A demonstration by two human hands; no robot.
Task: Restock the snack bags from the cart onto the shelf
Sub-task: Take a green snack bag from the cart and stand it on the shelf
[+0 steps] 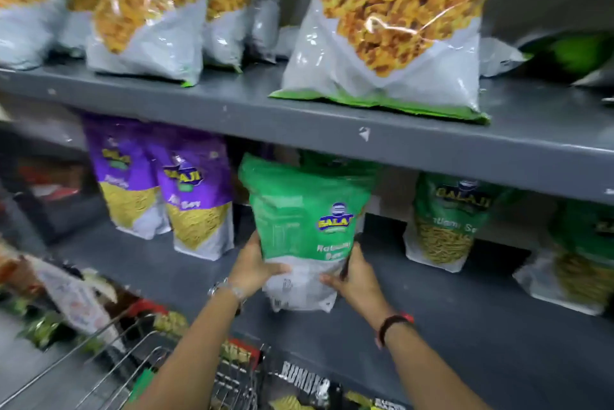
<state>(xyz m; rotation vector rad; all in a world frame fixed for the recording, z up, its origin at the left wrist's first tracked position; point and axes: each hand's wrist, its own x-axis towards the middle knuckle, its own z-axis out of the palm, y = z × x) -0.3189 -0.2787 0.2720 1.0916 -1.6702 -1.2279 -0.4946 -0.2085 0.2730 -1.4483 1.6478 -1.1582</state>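
Observation:
I hold a green and white Balaji snack bag [304, 220] upright over the middle grey shelf [415, 316], between two purple bags [196, 197] on the left and a green sev bag [445, 223] on the right. My left hand [254, 265] grips its lower left side. My right hand [357, 278] grips its lower right edge. The bag's top reaches up to the underside of the upper shelf. The wire cart [146, 366] stands at the bottom left, below my arms, with packets inside.
The upper shelf [232, 104] carries several large green and white bags of yellow snacks [398, 27]. More green bags [578, 263] stand at the far right of the middle shelf. Dark packets [302, 383] lie low beneath the shelf edge.

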